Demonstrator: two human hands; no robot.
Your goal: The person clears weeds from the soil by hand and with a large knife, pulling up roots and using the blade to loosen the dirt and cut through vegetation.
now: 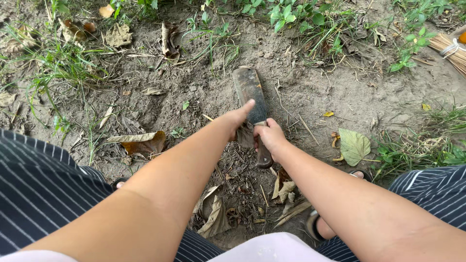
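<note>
In the head view, you are squatting over a patch of bare soil (204, 97), and your right hand (270, 138) is closing around the wooden handle (263, 154) of a broad, dark-bladed chopping knife (250, 94), whose flat blade is lying on the ground and pointing away from you. Your left hand (238, 119) is reaching across with fingers stretched out, its tips touching the near edge of the blade; it is not gripping anything. As I read it, you are working the soil and debris between your feet, with the blade resting low rather than raised. The next stroke is calling for your left fingers to be well clear of the edge first. Dry leaves (141, 143) are lying to your left, a green leaf (353, 145) to your right, and a bundle of broom straws (449, 48) is showing at the far right corner, well apart from the knife.
</note>
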